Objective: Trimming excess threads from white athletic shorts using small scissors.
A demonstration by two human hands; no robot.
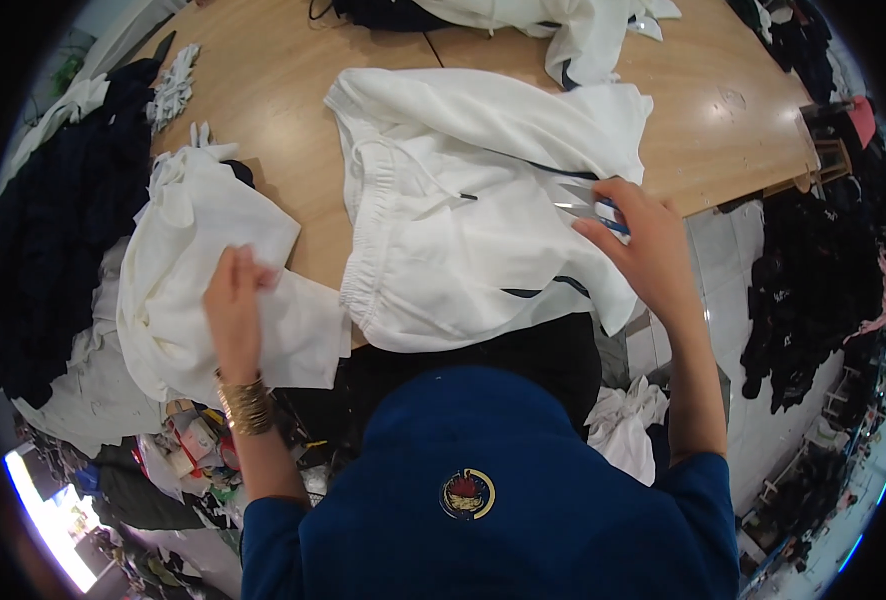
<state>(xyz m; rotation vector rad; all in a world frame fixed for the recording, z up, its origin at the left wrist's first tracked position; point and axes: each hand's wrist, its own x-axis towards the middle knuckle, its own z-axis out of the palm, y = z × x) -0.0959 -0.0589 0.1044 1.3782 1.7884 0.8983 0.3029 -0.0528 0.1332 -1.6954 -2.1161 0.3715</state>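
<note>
- White shorts [433, 240] (landmark): flat-ish on wood surface [283, 110], waistband to L, legs to R; near edge by wearer's body, dk trim strips partly lost in folds.
- R hand [643, 235]: at R side of shorts, fingers curled round scissors [612, 214], blue handles. Handles partly hidden by fingers; blades over shorts, pale on white, so hard to see if they touch cloth.
- L hand [235, 290]: L of shorts, over 2nd white garment [203, 220]. Motion-blurred, fingers part bent; can't tell if gripping cloth or just above it.
- 2nd garment: just beside shorts' waistband, bunched, so type unclear.
- Gold bracelet [246, 405]: on L wrist, nearer wearer than shorts; strands run together.
- More white cloth [588, 45]: beyond shorts, cut off by top of view.
- Navy cloth pile [68, 220]: far L of shorts, separate pcs hard to tell apart.
- White scraps [173, 90]: beyond shorts to L, small, tangled.
- Black clothes [808, 290]: well R of shorts, dim, outlines merge.
</note>
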